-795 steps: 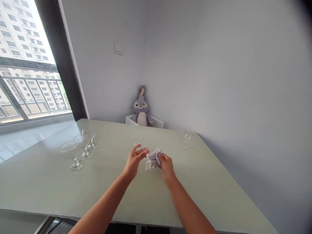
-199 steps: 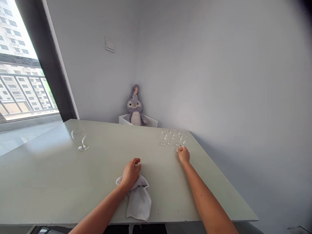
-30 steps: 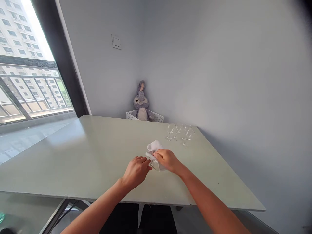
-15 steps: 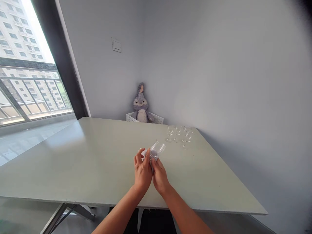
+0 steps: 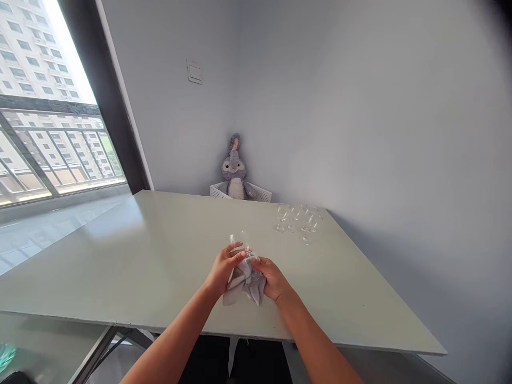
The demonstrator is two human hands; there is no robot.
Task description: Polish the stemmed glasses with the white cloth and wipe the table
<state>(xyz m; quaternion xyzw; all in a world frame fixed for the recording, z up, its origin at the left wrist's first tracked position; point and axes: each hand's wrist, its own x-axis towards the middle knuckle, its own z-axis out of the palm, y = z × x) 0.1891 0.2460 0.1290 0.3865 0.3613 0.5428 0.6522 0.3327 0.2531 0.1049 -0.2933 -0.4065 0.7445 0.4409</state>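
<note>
Pale green tabletop (image 5: 132, 250) stretches open on the left, out to its far corner. The left hand (image 5: 223, 269) curls closed round the stem of a wine glass (image 5: 240, 242), whose long axis stands nearly upright, bowl on top and leaning slightly left. Its foot disappears into a grey cloth (image 5: 245, 285), gripped by the nearly closed right hand (image 5: 274, 278), short of the near edge. Further right, a tight cluster of wine glasses (image 5: 298, 220) stands well apart, near the far edge.
</note>
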